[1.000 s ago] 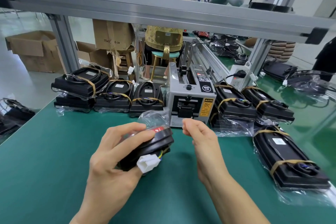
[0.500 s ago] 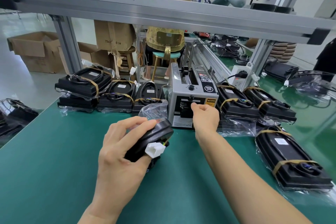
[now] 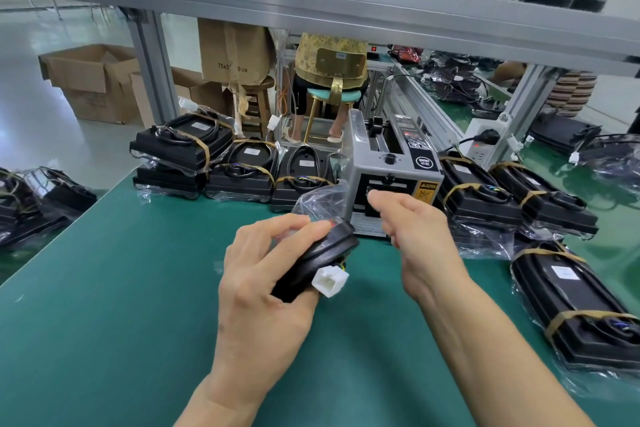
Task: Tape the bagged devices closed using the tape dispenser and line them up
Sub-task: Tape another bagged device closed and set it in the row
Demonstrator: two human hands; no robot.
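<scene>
Right now the left hand [image 3: 263,274] grips a black bagged device [image 3: 313,258] edge-up above the green table [image 3: 104,288], just in front of the grey tape dispenser [image 3: 391,180]. A white connector [image 3: 329,280] sticks out at the device's near end, and the loose clear bag mouth [image 3: 322,199] puffs up toward the dispenser's front. The right hand [image 3: 415,232] hovers just before the dispenser's slot, fingers loosely curled; whether it pinches a strip of tape I cannot tell. Left of the dispenser, taped devices [image 3: 242,166] sit in a row along the table's far edge; more taped ones [image 3: 485,194] lie to its right.
</scene>
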